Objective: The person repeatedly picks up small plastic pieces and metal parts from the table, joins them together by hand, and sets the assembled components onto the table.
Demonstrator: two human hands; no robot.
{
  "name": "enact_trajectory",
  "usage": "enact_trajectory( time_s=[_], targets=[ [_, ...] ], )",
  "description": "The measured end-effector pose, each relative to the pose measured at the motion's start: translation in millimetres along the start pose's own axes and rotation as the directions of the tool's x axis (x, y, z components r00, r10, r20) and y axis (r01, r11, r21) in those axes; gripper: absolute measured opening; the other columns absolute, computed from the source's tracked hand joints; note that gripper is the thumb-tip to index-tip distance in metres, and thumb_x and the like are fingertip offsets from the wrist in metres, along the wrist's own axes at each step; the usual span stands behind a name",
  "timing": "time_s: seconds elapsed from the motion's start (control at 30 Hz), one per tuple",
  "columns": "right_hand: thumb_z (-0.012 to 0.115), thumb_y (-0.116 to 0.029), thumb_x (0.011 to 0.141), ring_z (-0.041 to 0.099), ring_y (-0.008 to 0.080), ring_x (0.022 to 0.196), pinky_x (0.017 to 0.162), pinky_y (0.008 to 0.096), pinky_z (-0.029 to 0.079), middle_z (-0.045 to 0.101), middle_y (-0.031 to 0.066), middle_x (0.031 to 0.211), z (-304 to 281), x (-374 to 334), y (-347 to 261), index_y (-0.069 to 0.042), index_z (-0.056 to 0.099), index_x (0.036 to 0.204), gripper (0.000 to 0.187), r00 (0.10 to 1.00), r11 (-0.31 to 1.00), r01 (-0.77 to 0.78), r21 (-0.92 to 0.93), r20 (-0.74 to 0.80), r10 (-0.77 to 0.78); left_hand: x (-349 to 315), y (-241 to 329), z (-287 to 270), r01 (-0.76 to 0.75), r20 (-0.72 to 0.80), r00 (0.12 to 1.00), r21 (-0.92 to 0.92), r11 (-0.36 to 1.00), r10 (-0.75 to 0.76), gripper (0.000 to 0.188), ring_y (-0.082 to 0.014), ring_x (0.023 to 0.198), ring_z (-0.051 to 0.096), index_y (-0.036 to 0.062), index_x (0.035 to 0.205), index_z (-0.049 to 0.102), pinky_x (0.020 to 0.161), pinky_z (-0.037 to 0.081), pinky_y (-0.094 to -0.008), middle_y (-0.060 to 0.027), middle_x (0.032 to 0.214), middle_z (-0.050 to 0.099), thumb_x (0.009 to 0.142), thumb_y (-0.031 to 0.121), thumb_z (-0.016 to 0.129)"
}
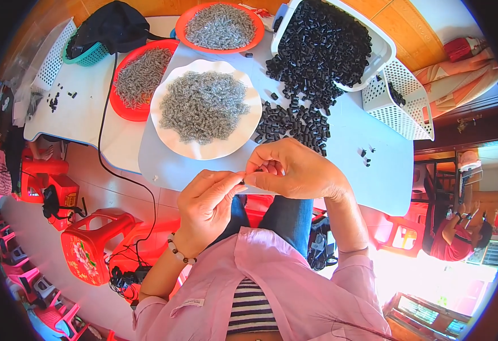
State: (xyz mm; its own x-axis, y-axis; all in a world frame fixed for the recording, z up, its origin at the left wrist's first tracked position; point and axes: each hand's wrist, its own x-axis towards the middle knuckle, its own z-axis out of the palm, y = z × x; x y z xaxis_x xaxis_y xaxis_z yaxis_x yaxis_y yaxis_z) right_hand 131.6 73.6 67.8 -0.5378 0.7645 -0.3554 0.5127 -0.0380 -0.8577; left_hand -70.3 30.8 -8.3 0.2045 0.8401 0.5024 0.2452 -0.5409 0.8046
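Observation:
My left hand (208,198) and my right hand (294,171) meet over the table's near edge. Thumb and forefinger of the left are pinched on a small black plastic piece (242,182). The right fingertips press together at the same spot; what they hold is mostly hidden. Just beyond the hands stands a white scalloped plate (203,150) heaped with small metal springs (203,105). To its right, a pile of short black plastic tubes (303,122) spreads over the table, spilling from a white bin (382,40) full of the same tubes.
Two red trays (125,111) (258,35) of springs flank the plate's far side. A white perforated basket (411,116) is at right, near a few small black bits (366,157). A black cable (108,162) hangs off the left table; red stools (84,250) and other people are around.

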Motion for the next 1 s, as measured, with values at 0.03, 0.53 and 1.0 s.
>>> enact_trajectory(
  time_s=[0.03, 0.53, 1.0],
  targets=[
    [0.07, -0.015, 0.088, 0.053, 0.0045, 0.065, 0.059, 0.0225, 0.042, 0.064, -0.0016, 0.073, 4, 0, 1, -0.001, 0.069, 0.091, 0.014, 0.998, 1.0, 0.013, 0.026, -0.059, -0.012, -1, -1, 0, 0.001, -0.007, 1.0, 0.012, 1.0, 0.0, 0.03, -0.0214, 0.076, 0.065, 0.0003, 0.107, 0.072, 0.066, 0.054, -0.0281, -0.0101, 0.091, 0.071, 0.078, -0.008, 0.073],
    [0.063, -0.016, 0.098, 0.061, 0.0081, 0.077, 0.071, 0.0248, 0.051, 0.068, 0.0035, 0.088, 29, -20, 31, 0.001, 0.068, 0.112, 0.023, 0.946, 0.786, 0.091, 0.612, -0.301, 0.125, -6, 6, 12, 0.473, 0.127, 0.862, -0.554, 0.685, -0.491, 0.025, -0.0117, 0.077, 0.063, -0.0054, 0.113, 0.069, 0.072, 0.052, -0.0251, -0.0096, 0.095, 0.069, 0.089, 0.001, 0.071],
    [0.057, 0.0, 0.096, 0.065, 0.0123, 0.082, 0.071, 0.0261, 0.052, 0.071, 0.0101, 0.091, 51, -56, 32, -0.002, 0.069, 0.117, 0.024, 0.761, 0.954, 0.261, -0.147, -0.577, -0.297, -8, 18, 28, 0.538, 0.278, 0.826, -0.648, 0.539, -0.49, 0.025, -0.0137, 0.081, 0.066, -0.0075, 0.114, 0.067, 0.07, 0.054, -0.0259, -0.0123, 0.098, 0.07, 0.091, 0.002, 0.069]
  ],
)
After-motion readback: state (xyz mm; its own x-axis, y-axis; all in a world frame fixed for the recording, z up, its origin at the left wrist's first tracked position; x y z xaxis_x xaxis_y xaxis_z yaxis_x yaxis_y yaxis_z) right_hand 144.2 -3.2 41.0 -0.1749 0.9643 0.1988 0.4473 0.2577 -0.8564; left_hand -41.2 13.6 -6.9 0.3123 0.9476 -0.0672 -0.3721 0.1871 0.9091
